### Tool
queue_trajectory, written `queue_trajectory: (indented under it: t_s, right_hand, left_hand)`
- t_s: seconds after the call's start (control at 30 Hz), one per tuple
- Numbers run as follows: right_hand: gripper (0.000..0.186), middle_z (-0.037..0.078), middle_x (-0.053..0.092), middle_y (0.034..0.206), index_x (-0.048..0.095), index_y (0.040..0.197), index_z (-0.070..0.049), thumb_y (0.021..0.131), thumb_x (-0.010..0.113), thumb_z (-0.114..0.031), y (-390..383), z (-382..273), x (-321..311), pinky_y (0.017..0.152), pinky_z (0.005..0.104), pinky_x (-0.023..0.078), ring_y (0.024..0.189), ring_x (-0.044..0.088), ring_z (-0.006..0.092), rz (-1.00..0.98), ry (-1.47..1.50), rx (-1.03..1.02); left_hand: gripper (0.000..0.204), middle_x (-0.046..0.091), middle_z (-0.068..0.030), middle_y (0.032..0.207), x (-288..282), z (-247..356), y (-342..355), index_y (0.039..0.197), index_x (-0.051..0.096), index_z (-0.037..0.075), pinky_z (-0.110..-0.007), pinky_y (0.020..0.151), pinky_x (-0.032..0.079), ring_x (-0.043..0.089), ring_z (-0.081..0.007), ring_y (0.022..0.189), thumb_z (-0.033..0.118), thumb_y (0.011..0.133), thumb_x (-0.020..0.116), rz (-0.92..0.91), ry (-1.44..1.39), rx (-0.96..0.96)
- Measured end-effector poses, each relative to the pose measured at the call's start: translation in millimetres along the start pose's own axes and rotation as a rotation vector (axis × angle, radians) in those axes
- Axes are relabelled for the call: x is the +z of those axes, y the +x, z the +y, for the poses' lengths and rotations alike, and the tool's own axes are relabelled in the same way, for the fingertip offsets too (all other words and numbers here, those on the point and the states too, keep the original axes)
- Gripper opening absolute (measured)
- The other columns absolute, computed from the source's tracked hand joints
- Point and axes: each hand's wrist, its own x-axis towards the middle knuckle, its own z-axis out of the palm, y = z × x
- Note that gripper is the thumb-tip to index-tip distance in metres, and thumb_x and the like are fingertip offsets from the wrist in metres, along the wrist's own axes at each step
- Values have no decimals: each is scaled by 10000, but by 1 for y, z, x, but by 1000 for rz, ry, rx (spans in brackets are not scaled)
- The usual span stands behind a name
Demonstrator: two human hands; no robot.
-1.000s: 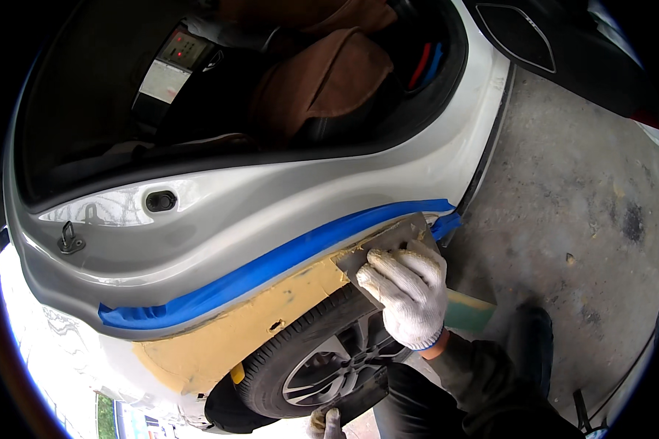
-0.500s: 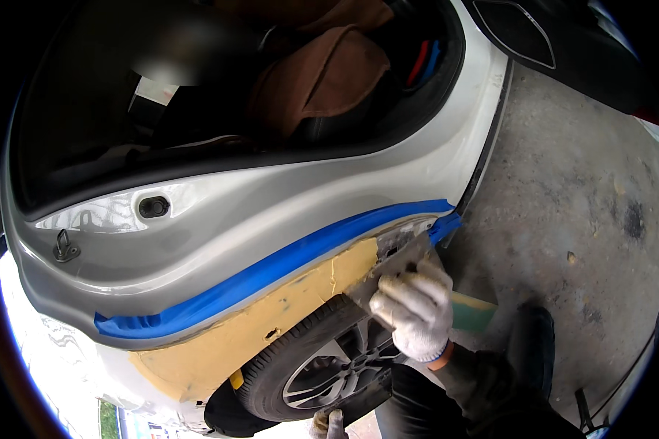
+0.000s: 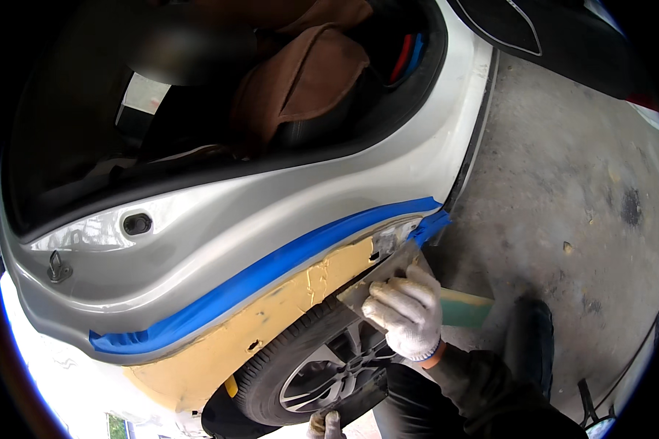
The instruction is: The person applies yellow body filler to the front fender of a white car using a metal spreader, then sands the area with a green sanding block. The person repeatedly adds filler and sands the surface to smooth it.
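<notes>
Above grey floor, the right hand grips a scraper.

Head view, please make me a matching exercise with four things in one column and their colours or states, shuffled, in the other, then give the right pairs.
Things:
1. Tape
2. Putty
3. Seat
4. Right hand

Colours or states:
A. Brown
B. Gloved, gripping a grey blade
C. Blue
D. Tan

Right pairs: 1-C, 2-D, 3-A, 4-B.
</notes>
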Motion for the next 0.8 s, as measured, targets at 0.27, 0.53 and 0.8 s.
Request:
queue_trajectory:
  t_s: [0.27,0.53,0.8]
  right_hand:
    - [376,15,662,1174,699,1076,-199,724,815,-131,3,20,8,1029,458,406,1040,578,236,-3,-150,107]
    - [341,-15,664,1083,697,1021,-168,693,785,-135,-19,11,9,745,398,488,851,587,202,-3,-52,85]
    - [249,52,696,1137,712,1099,-108,850,711,-118,-34,-11,-52,912,424,517,1015,646,251,-80,103,350]
  left_hand:
    - [215,658,-58,1048,-3,-6,4,1149,622,10,-266,873,465,581,-126,946,162,999,595,12,-65,40]
    - [229,651,-41,927,8,25,-2,1131,624,5,-274,721,463,544,-125,792,183,989,604,24,1,-44]
    - [203,618,-16,875,36,67,5,1045,647,-5,-236,644,403,483,-94,718,182,979,602,31,3,150]
